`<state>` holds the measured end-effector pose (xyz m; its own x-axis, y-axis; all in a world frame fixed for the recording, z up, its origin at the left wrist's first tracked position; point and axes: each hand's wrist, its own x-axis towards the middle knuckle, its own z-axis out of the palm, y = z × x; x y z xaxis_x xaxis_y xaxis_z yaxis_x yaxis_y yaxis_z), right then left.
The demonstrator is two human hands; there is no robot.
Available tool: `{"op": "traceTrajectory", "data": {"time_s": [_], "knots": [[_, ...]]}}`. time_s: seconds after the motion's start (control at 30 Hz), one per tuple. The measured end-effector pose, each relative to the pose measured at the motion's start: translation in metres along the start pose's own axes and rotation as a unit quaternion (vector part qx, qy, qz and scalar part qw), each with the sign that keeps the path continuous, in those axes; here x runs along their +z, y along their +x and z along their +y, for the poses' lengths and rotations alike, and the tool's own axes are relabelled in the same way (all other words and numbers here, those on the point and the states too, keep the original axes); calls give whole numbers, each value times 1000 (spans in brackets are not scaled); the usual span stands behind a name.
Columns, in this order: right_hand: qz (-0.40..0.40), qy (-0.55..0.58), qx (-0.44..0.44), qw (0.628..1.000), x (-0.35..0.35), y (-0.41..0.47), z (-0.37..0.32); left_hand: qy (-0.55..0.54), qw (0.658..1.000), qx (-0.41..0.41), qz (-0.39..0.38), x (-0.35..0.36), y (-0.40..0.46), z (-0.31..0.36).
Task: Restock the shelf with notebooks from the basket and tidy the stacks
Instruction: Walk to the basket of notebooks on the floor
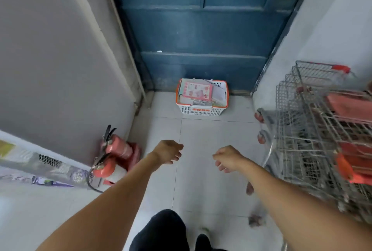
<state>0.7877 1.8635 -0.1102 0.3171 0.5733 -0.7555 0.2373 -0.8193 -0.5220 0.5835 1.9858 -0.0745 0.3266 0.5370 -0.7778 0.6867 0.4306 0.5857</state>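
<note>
White tiled floor [201, 160], blue door [201, 29] ahead, basket [202, 109] of notebooks [198, 89] at its foot. Trolleys [322, 130] crowd the right, extinguishers [114, 156] the left: an elbow could snag. Left hand [168, 152] and right hand [228, 158] reach forward, fingers loose, holding nothing.

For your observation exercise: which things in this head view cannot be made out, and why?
- Notebooks in the basket: the count is hidden under the top cover.
- Basket lettering: too small to read.
- Shopping carts: cut off by the right edge.
- Shelf to restock: not in view.
- Right hand: blurred.
</note>
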Motion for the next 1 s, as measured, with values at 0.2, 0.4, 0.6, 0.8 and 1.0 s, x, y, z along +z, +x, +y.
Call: {"op": "traceTrajectory", "data": {"time_s": [0.2, 0.4, 0.6, 0.8, 1.0], "knots": [[28, 2, 28, 999, -44, 147, -104, 13, 999, -44, 5, -92, 165, 94], [42, 46, 64, 996, -96, 250, -169, 35, 996, -76, -4, -120, 287, 186], [23, 43, 104, 993, -168, 388, -181, 68, 995, -78, -14, -105, 426, 265], [3, 42, 139, 989, -214, 549, -164, 63, 992, -106, 29, -100, 567, 283], [12, 70, 173, 982, -232, 686, -142, 82, 987, -125, 53, -98, 715, 271]]}}
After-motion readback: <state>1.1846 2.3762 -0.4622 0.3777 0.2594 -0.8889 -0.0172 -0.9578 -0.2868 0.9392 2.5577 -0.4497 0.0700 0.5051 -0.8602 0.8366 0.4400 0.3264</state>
